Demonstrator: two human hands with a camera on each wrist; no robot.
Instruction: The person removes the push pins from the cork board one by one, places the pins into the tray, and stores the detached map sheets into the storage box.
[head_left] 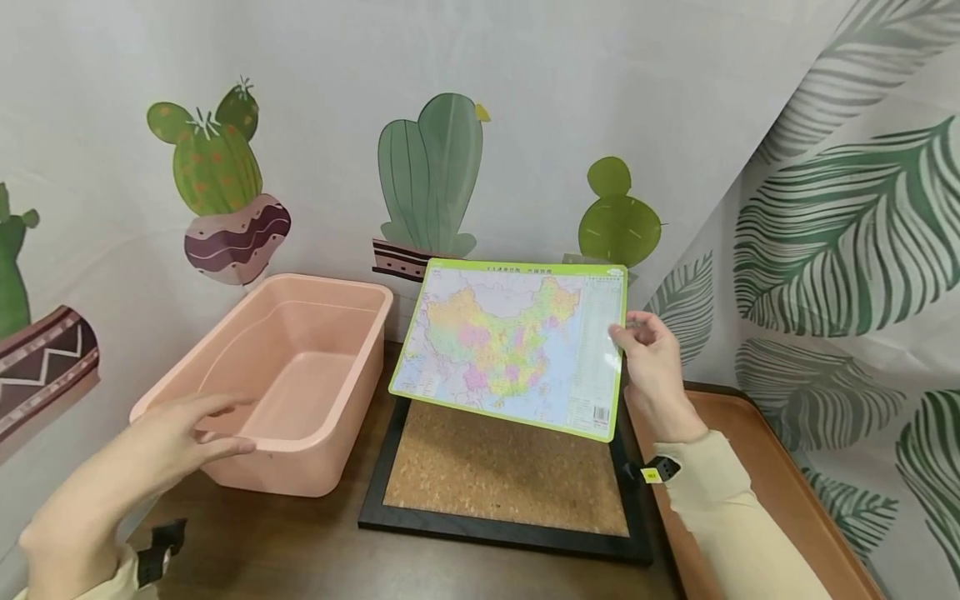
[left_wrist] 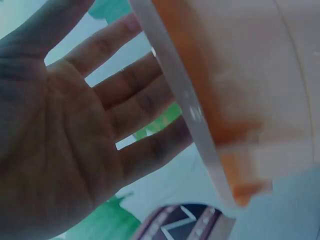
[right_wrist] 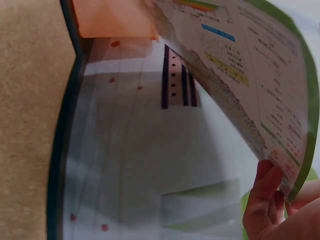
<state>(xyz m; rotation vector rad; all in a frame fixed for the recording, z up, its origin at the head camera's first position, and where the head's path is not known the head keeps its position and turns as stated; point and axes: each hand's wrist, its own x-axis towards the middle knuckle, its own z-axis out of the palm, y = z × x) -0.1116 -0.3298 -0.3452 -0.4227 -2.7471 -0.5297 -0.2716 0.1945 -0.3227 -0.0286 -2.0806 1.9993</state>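
Observation:
Above the black-framed cork board [head_left: 502, 475] hangs a thin laminated map sheet [head_left: 498, 350] with a green border, tilted and off the board. My right hand [head_left: 656, 379] pinches its right edge between thumb and fingers; the right wrist view shows a printed text side of the sheet [right_wrist: 280, 95] at the fingertips. At the near left rim of a pink plastic bin [head_left: 337, 450], my left hand [head_left: 176, 437] has its fingers spread and nothing in its grasp. In the left wrist view the fingertips reach the bin's rim [left_wrist: 187, 100]; whether they touch it I cannot tell.
To the right of the cork board stands an orange-brown tray [head_left: 723, 412], partly covered by my right sleeve. Everything sits on a dark wooden table [head_left: 300, 550]. Behind it hangs a white cloth [head_left: 322, 75] printed with cacti and leaves.

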